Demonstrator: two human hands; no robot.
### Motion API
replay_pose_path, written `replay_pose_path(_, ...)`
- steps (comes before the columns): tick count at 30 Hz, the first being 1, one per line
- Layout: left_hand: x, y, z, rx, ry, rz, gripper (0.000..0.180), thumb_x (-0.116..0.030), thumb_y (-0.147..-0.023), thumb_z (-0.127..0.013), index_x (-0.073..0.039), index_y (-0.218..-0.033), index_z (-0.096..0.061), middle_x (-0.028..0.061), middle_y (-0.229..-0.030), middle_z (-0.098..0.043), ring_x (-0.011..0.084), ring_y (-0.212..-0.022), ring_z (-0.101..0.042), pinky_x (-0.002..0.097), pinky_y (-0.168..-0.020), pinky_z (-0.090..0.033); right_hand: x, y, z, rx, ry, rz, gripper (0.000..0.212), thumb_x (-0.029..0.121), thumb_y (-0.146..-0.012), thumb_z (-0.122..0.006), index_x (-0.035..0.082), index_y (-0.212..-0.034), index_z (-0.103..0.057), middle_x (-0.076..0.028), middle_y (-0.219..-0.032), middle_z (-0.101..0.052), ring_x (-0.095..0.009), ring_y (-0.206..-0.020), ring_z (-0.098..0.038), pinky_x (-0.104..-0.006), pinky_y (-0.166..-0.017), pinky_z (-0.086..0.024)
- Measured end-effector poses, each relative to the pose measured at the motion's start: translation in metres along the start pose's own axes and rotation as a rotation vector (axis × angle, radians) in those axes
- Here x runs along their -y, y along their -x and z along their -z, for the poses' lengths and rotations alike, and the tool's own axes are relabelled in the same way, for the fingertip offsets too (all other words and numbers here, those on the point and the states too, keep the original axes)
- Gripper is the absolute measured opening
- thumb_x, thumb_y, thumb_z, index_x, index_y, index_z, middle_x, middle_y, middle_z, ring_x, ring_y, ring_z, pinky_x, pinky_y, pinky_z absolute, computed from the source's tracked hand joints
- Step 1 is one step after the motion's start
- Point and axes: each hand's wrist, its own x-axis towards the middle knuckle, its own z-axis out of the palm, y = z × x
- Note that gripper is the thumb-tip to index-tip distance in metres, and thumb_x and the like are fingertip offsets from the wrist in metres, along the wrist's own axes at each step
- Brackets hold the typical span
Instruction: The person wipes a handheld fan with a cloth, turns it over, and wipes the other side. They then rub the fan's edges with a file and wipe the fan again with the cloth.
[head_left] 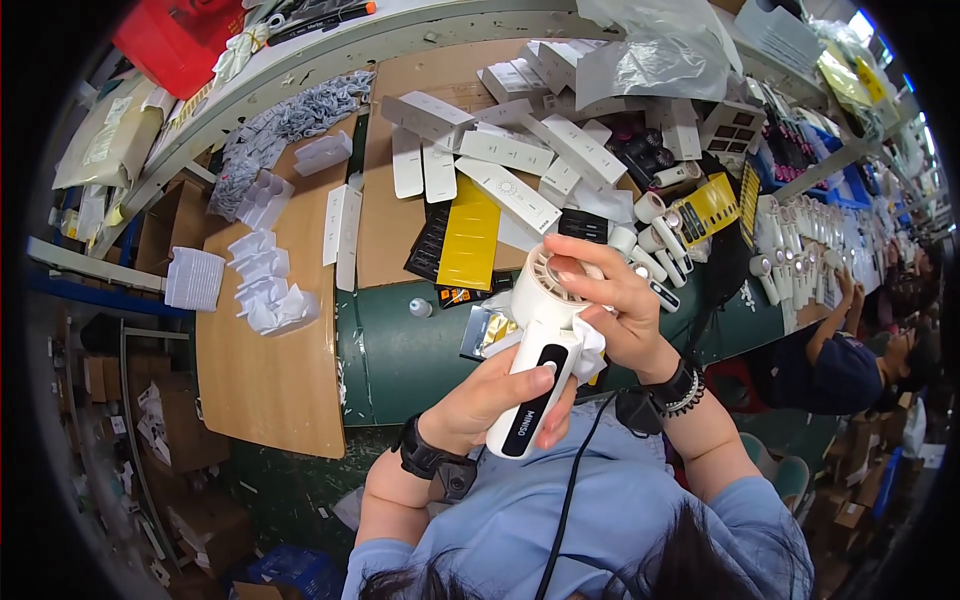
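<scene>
A white handheld fan (538,305) with a round grille and a black panel on its handle is held tilted in front of me. My left hand (492,397) is closed round the handle, its thumb by the button on the panel. The fingers of my right hand (630,308) curl over the fan's head, and a crumpled white cloth or tissue (592,348) is pinched under them against its side. Just beyond the fan lie a yellow sheet (469,236) and a small white bottle (420,308).
White boxes (505,150) are heaped at the back. More white fans (665,240) lie to the right. White paper trays (262,270) and a pile of grey straps (290,120) are on the left. A co-worker (840,360) sits at far right. A black cable (575,470) hangs before me.
</scene>
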Motion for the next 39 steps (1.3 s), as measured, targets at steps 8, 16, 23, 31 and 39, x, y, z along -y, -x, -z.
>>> replay_pose_path(8, -0.004, 0.002, 0.001, -0.083, -0.353, 0.070, 0.045, -0.033, -0.083, -0.059, 0.003, -0.106, -0.044, 0.0094, -0.066, -0.054, 0.0148, -0.053, -0.053, 0.0257, -0.049, -0.044, 0.031, -0.030, 0.020, 0.274, 0.058, -0.245, 0.045, 0.013, -0.074, -0.067, 0.008, -0.118, -0.058, -0.016, -0.122, -0.051, -0.027, -0.109, -0.052, -0.0333, -0.090, -0.042)
replay_pose_path(16, -0.003, 0.001, 0.013, -0.101, -0.382, 0.209, 0.033, -0.021, -0.088, -0.054, 0.001, -0.109, -0.040, 0.0068, -0.068, -0.056, 0.0138, -0.055, -0.057, 0.0244, -0.051, -0.047, 0.029, -0.022, 0.014, 0.336, 0.215, -0.334, 0.042, 0.008, -0.070, -0.068, 0.006, -0.111, -0.060, -0.011, -0.109, -0.055, -0.023, -0.095, -0.057, -0.0308, -0.078, -0.047)
replay_pose_path(23, -0.002, 0.001, 0.014, -0.039, -0.155, 0.194, 0.033, -0.021, -0.088, -0.055, 0.000, -0.108, -0.040, 0.0072, -0.067, -0.055, 0.0143, -0.056, -0.056, 0.0247, -0.051, -0.046, 0.023, -0.013, 0.005, 0.254, 0.477, -0.143, 0.029, 0.011, -0.083, -0.052, 0.003, -0.110, -0.060, -0.014, -0.103, -0.058, -0.023, -0.086, -0.060, -0.0306, -0.070, -0.050)
replay_pose_path(31, 0.003, 0.008, 0.007, -0.048, -0.274, 0.150, 0.036, -0.030, -0.084, -0.059, 0.002, -0.094, -0.047, 0.0082, -0.064, -0.052, 0.0145, -0.052, -0.052, 0.0260, -0.048, -0.043, 0.018, 0.002, 0.003, -0.044, 0.103, -0.206, 0.031, 0.015, -0.095, -0.034, -0.003, -0.099, -0.059, -0.017, -0.098, -0.060, -0.021, -0.086, -0.060, -0.0305, -0.068, -0.049)
replay_pose_path(39, 0.012, 0.003, 0.006, 0.004, -0.167, 0.135, 0.039, -0.030, -0.083, -0.060, 0.002, -0.100, -0.046, 0.0085, -0.063, -0.051, 0.0154, -0.050, -0.050, 0.0259, -0.046, -0.041, 0.006, 0.011, 0.006, -0.246, 0.175, -0.150, 0.030, 0.015, -0.097, -0.031, -0.002, -0.084, -0.052, -0.011, -0.081, -0.056, -0.013, -0.067, -0.052, -0.0246, -0.059, -0.044)
